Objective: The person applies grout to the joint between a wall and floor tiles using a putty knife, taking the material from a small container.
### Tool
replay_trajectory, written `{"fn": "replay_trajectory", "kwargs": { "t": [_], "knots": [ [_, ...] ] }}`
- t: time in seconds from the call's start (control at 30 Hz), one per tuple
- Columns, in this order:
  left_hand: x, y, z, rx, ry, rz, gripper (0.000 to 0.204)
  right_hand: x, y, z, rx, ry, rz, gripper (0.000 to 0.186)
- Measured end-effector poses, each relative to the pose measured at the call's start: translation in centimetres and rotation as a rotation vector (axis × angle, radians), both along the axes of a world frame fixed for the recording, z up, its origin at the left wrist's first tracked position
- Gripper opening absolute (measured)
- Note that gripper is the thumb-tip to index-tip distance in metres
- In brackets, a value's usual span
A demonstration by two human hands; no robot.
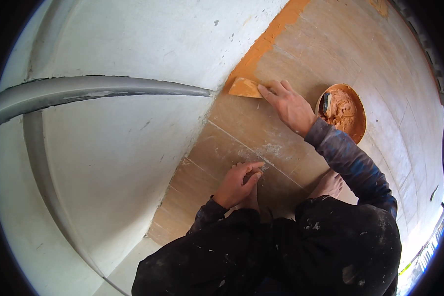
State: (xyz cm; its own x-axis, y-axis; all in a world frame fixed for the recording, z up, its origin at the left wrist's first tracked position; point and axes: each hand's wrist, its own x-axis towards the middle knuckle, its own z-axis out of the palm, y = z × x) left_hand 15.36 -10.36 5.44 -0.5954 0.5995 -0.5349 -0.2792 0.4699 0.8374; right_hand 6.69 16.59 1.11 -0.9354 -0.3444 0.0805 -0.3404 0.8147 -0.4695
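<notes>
One flat orange scraper (245,88) lies pinched under the closed fingers of the right hand (289,105) at the wall's foot, its long edge across the orange joint (261,47), while the empty left hand (239,183) rests half-curled on the floor tile (232,143).

Pale plaster wall (133,39) at left, speckled with small dark marks. Grey pipe (98,89) across wall, ending near floor joint; second grey pipe (39,163) down wall at left. Tan tiled floor (340,44), dusty, thin pale joints between tiles. Bare foot (329,184) on tiles, beside dark paint-flecked trousers (340,246). Bright strip at lower right edge, possibly outdoors, too blurred to tell.
</notes>
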Motion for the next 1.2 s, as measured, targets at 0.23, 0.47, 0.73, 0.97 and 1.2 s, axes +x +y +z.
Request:
{"fn": "replay_trajectory", "kwargs": {
  "t": [0.23, 0.47, 0.73, 0.97, 1.2],
  "knots": [
    [0.3, 0.3, -0.1, 0.025, 0.062, 0.041, 0.034, 0.8, -1.4, -1.4, 0.034, -0.018, 0.014, 0.052],
    [0.9, 0.4, -0.2, 0.008, 0.078, 0.049, 0.035, 1.7, -4.2, -1.0, 0.014, 0.016, -0.1, 0.052],
    [0.5, -0.2, -0.2, -0.013, 0.071, -0.036, 0.036, 1.8, -7.4, -2.2, 0.02, 0.001, -0.24, 0.056],
    [0.8, 0.0, -0.7, -0.004, 0.099, -0.037, 0.034, 1.2, -8.5, -1.6, 0.064, -0.065, -0.154, 0.051],
    [0.6, 0.0, -0.4, -0.142, 0.116, -0.13, 0.038, 3.1, -11.3, -0.9, 0.044, -0.182, -0.037, 0.053]
  ]
}}
